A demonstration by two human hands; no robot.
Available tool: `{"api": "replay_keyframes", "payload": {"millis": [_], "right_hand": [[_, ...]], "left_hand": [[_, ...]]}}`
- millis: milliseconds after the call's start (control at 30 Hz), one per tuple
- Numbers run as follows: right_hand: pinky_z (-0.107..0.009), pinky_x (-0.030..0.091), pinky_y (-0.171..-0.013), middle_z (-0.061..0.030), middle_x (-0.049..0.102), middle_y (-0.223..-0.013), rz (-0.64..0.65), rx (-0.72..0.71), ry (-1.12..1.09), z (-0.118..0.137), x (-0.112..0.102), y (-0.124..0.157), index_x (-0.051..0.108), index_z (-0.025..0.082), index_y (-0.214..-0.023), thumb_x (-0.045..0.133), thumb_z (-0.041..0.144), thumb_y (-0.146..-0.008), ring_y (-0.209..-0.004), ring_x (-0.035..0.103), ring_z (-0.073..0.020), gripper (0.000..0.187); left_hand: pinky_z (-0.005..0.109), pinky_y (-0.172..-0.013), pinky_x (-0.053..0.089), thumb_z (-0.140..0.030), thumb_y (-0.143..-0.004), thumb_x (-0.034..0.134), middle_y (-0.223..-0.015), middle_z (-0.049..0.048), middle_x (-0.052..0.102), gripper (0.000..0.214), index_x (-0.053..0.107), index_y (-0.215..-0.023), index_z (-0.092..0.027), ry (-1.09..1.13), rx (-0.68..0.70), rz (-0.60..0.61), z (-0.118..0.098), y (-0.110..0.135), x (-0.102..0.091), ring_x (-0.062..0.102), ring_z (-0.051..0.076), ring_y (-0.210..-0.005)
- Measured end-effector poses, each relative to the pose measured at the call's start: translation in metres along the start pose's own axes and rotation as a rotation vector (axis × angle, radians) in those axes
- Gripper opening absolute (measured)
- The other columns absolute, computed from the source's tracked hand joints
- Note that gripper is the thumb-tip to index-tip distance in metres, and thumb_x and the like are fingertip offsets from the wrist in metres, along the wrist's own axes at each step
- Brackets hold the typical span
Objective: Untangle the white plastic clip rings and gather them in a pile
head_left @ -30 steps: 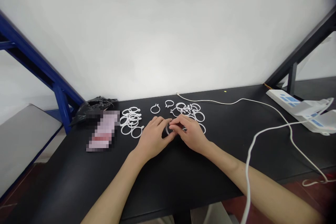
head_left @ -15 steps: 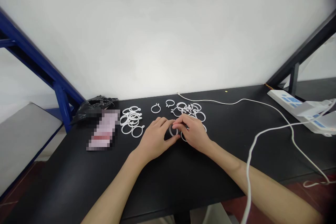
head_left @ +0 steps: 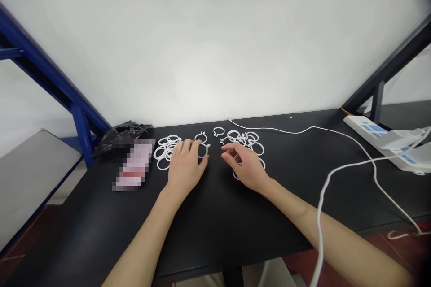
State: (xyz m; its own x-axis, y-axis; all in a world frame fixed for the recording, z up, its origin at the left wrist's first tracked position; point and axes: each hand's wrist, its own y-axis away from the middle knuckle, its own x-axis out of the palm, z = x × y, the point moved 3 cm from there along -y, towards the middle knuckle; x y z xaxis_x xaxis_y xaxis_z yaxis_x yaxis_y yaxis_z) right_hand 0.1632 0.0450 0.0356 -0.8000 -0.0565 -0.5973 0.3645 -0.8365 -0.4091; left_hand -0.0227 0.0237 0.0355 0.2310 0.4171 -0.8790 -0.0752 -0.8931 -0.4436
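Note:
My left hand holds a thin white plastic ring between thumb and fingers, with the ring's small knob facing right. Beside and partly beneath that hand lies a left group of white rings, overlapping one another. My right hand hovers over the near side of a right group of white rings, its thumb and fingers apart and nothing visible between them. Some rings there are hidden by it. Two loose rings with parted ends lie farther back: one ring just beyond my left fingers, another ring between the groups.
A black plastic bag and a pixelated pinkish packet lie left on the black table. A white cable loops across the right side, passing over my right forearm. A white power strip sits at far right.
My hands have come apart. The left moved left, carrying the ring toward the left group; the right has loosened its fingers and stays near the right group.

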Motion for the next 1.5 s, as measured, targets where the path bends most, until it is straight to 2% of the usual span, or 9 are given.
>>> {"api": "replay_keyframes", "payload": {"millis": [167,333,467,733,900,1067,1267,1367,1500], "right_hand": [[-0.029,0.052,-0.067,-0.0023,0.068,-0.085,0.026,0.007,0.027,0.000,0.001,-0.002,0.063,0.022,-0.102,0.053,0.030,-0.095,-0.075,0.063,-0.0154,0.015],[-0.031,0.051,-0.070,-0.0028,0.067,-0.087,0.051,-0.042,0.131,-0.003,0.002,0.000,0.063,0.022,-0.098,0.051,0.029,-0.096,-0.075,0.063,-0.0157,0.014],[-0.034,0.050,-0.075,-0.0056,0.066,-0.088,0.052,-0.195,0.342,0.003,0.005,-0.001,0.064,0.021,-0.097,0.049,0.027,-0.097,-0.081,0.061,-0.0188,0.016],[-0.043,0.045,-0.094,-0.0138,0.061,-0.123,0.263,-0.393,0.659,0.019,0.044,-0.047,0.064,0.015,-0.108,0.052,0.014,-0.093,-0.112,0.052,-0.0277,0.019],[-0.039,0.045,-0.086,-0.0106,0.068,-0.105,0.290,-0.330,0.691,0.004,0.064,-0.069,0.063,0.017,-0.108,0.048,0.008,-0.094,-0.100,0.052,-0.0250,0.023],[-0.034,0.045,-0.086,-0.0060,0.069,-0.094,0.191,-0.329,0.442,0.006,0.043,-0.048,0.064,0.017,-0.098,0.049,0.010,-0.095,-0.088,0.050,-0.0201,0.017],[-0.036,0.047,-0.083,-0.0063,0.066,-0.092,0.130,-0.346,0.325,0.014,0.010,-0.007,0.063,0.019,-0.092,0.048,0.008,-0.094,-0.088,0.049,-0.0212,0.018],[-0.036,0.048,-0.083,-0.0049,0.066,-0.092,0.110,-0.315,0.219,0.013,0.003,0.005,0.062,0.021,-0.095,0.049,0.012,-0.095,-0.089,0.052,-0.0202,0.016],[-0.036,0.049,-0.087,-0.0071,0.063,-0.105,-0.062,-0.149,0.068,0.009,-0.007,0.006,0.060,0.022,-0.111,0.056,0.023,-0.094,-0.097,0.057,-0.0201,0.018]], "left_hand": [[0.049,-0.087,0.042,-0.027,-0.086,0.050,-0.113,0.0194,0.059,0.035,0.062,-0.116,-0.011,-0.228,-0.195,0.028,0.016,0.003,-0.007,0.049,0.038,-0.110],[0.049,-0.086,0.042,-0.021,-0.082,0.049,-0.113,0.0205,0.059,0.036,0.062,-0.114,-0.011,-0.291,-0.228,0.062,0.019,0.004,-0.008,0.050,0.037,-0.107],[0.049,-0.087,0.042,-0.021,-0.081,0.049,-0.113,0.0196,0.061,0.038,0.061,-0.117,-0.012,-0.285,-0.218,0.071,0.019,0.004,-0.006,0.050,0.037,-0.107],[0.050,-0.091,0.040,-0.018,-0.083,0.048,-0.113,0.0201,0.061,0.037,0.061,-0.117,-0.010,-0.238,-0.187,0.053,0.022,0.004,-0.004,0.049,0.038,-0.112],[0.053,-0.095,0.037,-0.018,-0.084,0.048,-0.117,0.0196,0.060,0.036,0.062,-0.116,-0.011,-0.156,-0.176,0.035,0.021,0.003,-0.006,0.048,0.038,-0.113],[0.049,-0.096,0.039,-0.014,-0.085,0.049,-0.117,0.0136,0.060,0.034,0.062,-0.117,-0.016,0.043,-0.021,0.010,0.002,0.001,-0.004,0.048,0.032,-0.112],[0.042,-0.087,0.046,-0.019,-0.092,0.052,-0.113,0.0097,0.062,0.013,0.065,-0.095,-0.019,0.177,0.272,0.002,-0.021,0.006,0.001,0.050,0.026,-0.103],[0.037,-0.082,0.046,-0.019,-0.096,0.049,-0.102,0.0066,0.065,0.016,0.064,-0.089,-0.019,0.250,0.330,0.040,-0.024,0.007,0.001,0.052,0.022,-0.092],[0.034,-0.078,0.045,-0.018,-0.096,0.049,-0.087,0.0022,0.066,0.016,0.062,-0.086,-0.020,0.436,0.320,0.098,-0.027,0.007,0.000,0.051,0.019,-0.082]]}}
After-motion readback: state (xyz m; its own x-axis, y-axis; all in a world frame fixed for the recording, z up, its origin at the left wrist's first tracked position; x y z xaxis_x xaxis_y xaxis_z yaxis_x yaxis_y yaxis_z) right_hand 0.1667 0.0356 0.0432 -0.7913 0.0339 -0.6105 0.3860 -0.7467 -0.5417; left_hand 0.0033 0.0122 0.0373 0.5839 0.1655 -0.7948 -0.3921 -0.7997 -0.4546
